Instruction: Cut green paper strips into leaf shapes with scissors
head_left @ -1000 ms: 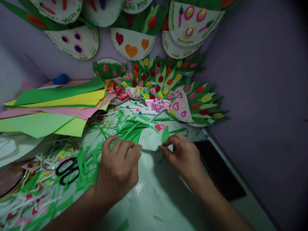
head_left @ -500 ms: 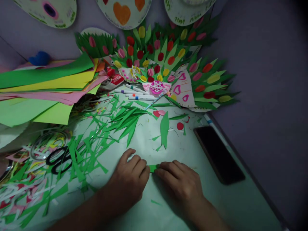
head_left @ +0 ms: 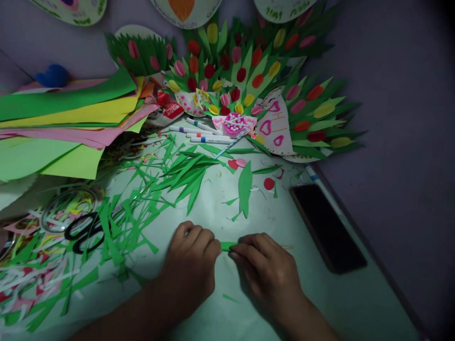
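A small green paper piece spans the gap between my two hands, low over the table. My left hand is closed on its left end, fingers curled. At the right end, the fingertips of my right hand pinch it. Most of the paper is hidden by the fingers. Beyond the hands lies a cut green paper leaf, with a red paper circle to its right. Further back is a pile of green paper leaves.
Black-handled scissors lie among green paper scraps at left, beside a tape roll. Coloured paper sheets are stacked behind. A phone rests at right. Markers and paper tulip crafts stand at the back.
The left fingers have curled in more tightly, and the green paper between the hands looks narrower. The view has shifted slightly.
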`<action>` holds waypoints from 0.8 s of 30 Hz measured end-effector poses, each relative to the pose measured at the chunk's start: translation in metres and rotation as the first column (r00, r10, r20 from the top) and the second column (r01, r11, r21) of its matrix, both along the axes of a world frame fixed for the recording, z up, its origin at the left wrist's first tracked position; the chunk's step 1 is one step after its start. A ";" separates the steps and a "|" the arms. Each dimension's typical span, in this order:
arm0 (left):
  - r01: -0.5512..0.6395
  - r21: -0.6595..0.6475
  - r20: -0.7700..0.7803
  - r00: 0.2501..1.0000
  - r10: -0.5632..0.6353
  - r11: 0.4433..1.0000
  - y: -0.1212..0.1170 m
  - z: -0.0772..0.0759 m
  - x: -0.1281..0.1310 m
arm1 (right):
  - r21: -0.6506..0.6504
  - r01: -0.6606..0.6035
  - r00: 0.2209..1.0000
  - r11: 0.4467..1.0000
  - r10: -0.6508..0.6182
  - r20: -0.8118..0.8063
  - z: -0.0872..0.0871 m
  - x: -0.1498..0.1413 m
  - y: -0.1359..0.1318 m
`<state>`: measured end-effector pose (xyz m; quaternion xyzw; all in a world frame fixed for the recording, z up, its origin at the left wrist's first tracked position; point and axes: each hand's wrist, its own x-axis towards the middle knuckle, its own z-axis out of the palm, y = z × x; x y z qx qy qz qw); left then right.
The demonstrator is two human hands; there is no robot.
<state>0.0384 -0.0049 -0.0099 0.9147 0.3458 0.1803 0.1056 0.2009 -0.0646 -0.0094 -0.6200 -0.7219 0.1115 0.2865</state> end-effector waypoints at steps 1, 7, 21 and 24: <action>-0.032 -0.026 0.000 0.999 0.032 0.999 0.001 0.001 0.000 | -0.012 0.023 0.999 1.000 -0.024 -0.030 0.000 0.000 0.000; -0.118 -0.067 -0.037 0.993 0.116 0.991 0.004 0.009 0.002 | -0.051 0.168 0.985 0.984 -0.170 -0.035 0.002 0.001 -0.001; -0.181 0.034 -0.076 0.980 0.183 0.983 0.010 0.009 0.002 | -0.171 0.330 0.942 0.929 -0.313 0.117 0.000 0.008 0.003; -0.135 0.040 -0.082 0.987 0.138 0.990 0.009 0.007 -0.001 | -0.186 0.333 0.942 0.924 -0.318 0.108 -0.001 0.021 0.000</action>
